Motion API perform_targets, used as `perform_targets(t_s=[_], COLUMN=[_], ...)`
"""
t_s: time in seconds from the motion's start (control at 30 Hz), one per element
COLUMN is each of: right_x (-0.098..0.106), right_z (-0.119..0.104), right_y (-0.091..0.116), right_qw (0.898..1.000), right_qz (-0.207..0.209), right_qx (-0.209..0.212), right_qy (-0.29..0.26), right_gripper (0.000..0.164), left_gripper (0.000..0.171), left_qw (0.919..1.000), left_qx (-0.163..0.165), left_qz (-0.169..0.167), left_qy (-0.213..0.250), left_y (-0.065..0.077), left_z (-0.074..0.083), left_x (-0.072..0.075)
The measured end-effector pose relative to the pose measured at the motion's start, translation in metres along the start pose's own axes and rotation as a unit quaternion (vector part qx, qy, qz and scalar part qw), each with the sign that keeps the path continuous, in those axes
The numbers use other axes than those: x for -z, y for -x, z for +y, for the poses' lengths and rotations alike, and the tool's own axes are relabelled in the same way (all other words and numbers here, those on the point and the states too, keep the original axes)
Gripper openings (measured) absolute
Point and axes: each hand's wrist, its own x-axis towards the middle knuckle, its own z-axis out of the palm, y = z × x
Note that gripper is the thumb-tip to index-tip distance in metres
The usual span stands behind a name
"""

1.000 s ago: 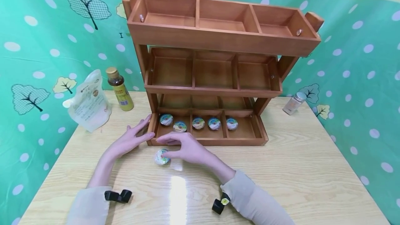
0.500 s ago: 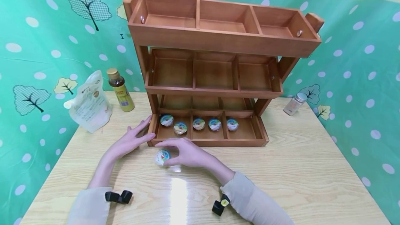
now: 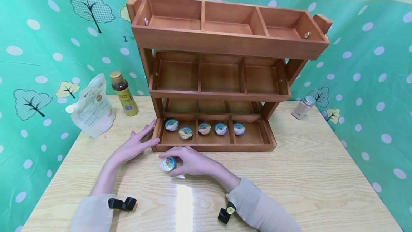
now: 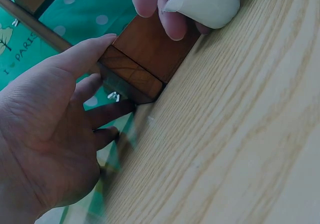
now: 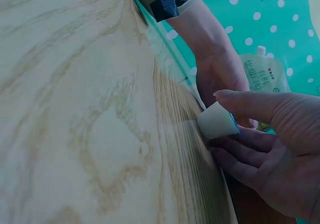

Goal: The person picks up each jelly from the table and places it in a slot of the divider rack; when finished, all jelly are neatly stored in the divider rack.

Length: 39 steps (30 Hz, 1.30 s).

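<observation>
A small jelly cup [image 3: 167,164] with a white body and blue printed lid stands on the table before the shelf's lower left corner. My right hand [image 3: 193,162] has its thumb and fingers around this cup; in the right wrist view, the thumb is at one side of the cup [image 5: 217,122] and fingers are at the other. My left hand [image 3: 133,146] rests with spread, extended fingers against the left end of the wooden shelf [image 3: 212,147]. In the left wrist view, its thumb and fingers straddle the shelf's corner post [image 4: 131,74].
Several similar cups [image 3: 204,128] sit in the bottom tray, two left, two middle, one right. A white spouted pouch [image 3: 94,108] and yellow-labelled bottle [image 3: 124,96] stand left of the shelf; a small shaker jar [image 3: 303,107] leans at right. Patterned cloth [image 3: 363,81] hangs behind.
My right hand has lowered slightly toward the front, its thumb and fingers closing around the cup on the table. My left hand has stayed at the shelf's end.
</observation>
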Motion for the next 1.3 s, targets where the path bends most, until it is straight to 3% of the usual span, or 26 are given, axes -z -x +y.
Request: perform_targets(t_s=[0.43,0.83,1.07,1.3], right_x=[-0.003,-0.001,0.019,0.040], right_z=[-0.002,-0.003,-0.002,0.002], right_y=[0.000,0.002,0.021,0.061], right_qw=[0.999,1.000,1.000,0.997], right_qz=[-0.003,0.006,-0.001,0.016], right_qx=[-0.016,-0.021,-0.021,-0.061], right_qy=[0.035,0.022,-0.011,-0.039], right_gripper=[0.058,0.058,0.058,0.057], left_gripper=[0.082,0.080,0.081,0.081], left_qw=[1.0000,1.0000,0.9999,0.9999], left_qx=[0.002,0.002,0.012,0.004], left_qz=[0.001,0.001,0.001,-0.002], left_qy=[0.005,0.004,0.009,0.011], left_y=[0.001,0.000,0.002,0.000], left_z=[0.000,0.000,0.000,0.001], left_x=[0.000,-0.001,0.000,-0.002])
